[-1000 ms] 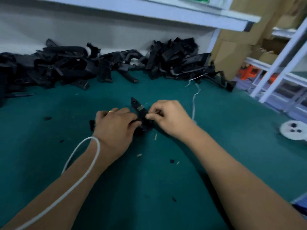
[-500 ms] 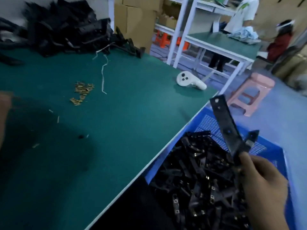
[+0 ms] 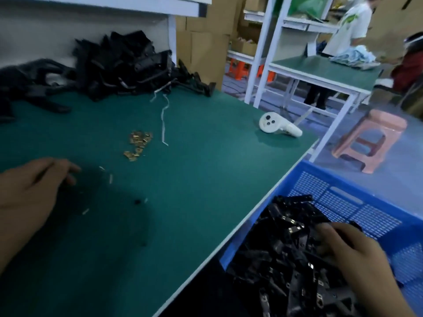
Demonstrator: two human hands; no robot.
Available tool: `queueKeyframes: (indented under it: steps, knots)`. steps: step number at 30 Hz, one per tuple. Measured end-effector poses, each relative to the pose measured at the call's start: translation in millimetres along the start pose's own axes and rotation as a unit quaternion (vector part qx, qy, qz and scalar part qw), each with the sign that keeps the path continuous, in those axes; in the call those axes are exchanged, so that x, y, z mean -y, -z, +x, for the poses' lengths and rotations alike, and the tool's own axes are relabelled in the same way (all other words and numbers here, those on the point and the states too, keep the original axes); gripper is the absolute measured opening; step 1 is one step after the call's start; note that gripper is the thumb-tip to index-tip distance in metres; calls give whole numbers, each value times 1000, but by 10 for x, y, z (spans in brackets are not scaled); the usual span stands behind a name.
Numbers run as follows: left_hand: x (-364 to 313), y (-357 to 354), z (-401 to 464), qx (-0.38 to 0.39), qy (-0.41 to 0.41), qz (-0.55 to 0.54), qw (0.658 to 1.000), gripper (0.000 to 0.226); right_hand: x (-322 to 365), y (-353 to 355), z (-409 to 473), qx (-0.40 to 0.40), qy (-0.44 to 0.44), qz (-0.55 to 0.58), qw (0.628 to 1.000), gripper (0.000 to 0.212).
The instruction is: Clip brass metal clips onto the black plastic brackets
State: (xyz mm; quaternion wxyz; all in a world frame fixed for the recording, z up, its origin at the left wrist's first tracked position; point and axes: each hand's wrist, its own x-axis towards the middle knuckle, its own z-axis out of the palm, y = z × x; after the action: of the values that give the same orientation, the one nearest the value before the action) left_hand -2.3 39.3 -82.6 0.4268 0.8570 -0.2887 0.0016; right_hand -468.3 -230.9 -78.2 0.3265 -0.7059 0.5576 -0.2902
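The right hand [image 3: 350, 255] lies palm-down on the heap of black plastic brackets [image 3: 295, 252] in the blue crate [image 3: 357, 202], which sits below the edge of the green surface [image 3: 194, 179] on the person's right, in easy reach for dropping finished pieces. Many brackets under and beside this hand show small metal clips already seated, so the crate seems to be the store for done work. The fingers are bent down into the pile; whether they pinch a bracket or merely rest on it cannot be told, since the fingertips are blurred and sunk among the parts.

The left hand [image 3: 29, 193] rests on the surface, well apart from the right one, wrist low, fingers loosely curled and pointing forward. Nothing shows in its grasp, so it reads as relaxed and free.

Just ahead and to the right of the left hand lies a small scatter of loose brass clips [image 3: 138, 143], kept close for picking one at a time. Farther ahead of it, against the back wall, is the stack of unclipped brackets [image 3: 128, 62], likely the supply for the next piece. A white handheld controller [image 3: 277, 125] lies near the surface's far edge, ahead of the right hand.
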Motion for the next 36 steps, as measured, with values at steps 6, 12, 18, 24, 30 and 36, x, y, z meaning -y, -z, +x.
queueKeyframes:
  steps: [6,12,18,24,30,36]
  knots:
    - [-367,194,-100,-58,0,6,998,23,1275,-848,29,80,242,60,965,11]
    - [-306,165,-79,-68,-28,48,996,19,2023,-2116,374,240,337,25,910,6]
    - [-363,135,-10,-98,-61,148,982,16,2672,-2845,1205,174,292,101,935,13]
    - [-342,125,19,-95,-84,167,978,19,3493,-3415,1931,149,363,-54,918,20]
    - [-317,105,71,-111,-84,196,971,19,4138,-3955,2315,216,332,-193,898,67]
    - [-304,107,81,-116,-90,195,970,22,4014,-4101,2327,137,377,-231,886,45]
